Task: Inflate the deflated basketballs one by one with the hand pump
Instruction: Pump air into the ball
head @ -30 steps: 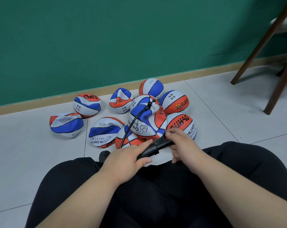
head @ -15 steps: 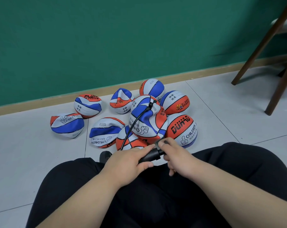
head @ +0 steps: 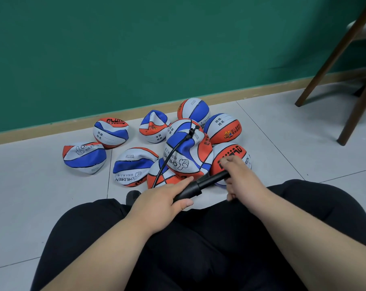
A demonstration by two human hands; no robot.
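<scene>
Several red, white and blue basketballs lie in a heap on the floor before my knees. A black hand pump [head: 195, 187] lies across my lap. My left hand [head: 164, 201] grips its barrel. My right hand [head: 239, 175] grips the handle, with the piston rod drawn out to the right. A thin black hose [head: 169, 156] runs from the pump up to the valve of the crumpled ball on top of the heap [head: 187, 154]. A rounder red ball [head: 232, 153] sits just behind my right hand.
Flattened balls lie to the left, one [head: 84, 157] nearest the left and another [head: 111, 132] by the wooden skirting of the green wall. Dark wooden chair legs [head: 358, 108] stand at the right. My black-trousered legs fill the foreground on grey floor tiles.
My right hand has pulled the pump handle out to the right, away from my left hand, after pushing it in half a second ago. The left hand stays on the barrel.
</scene>
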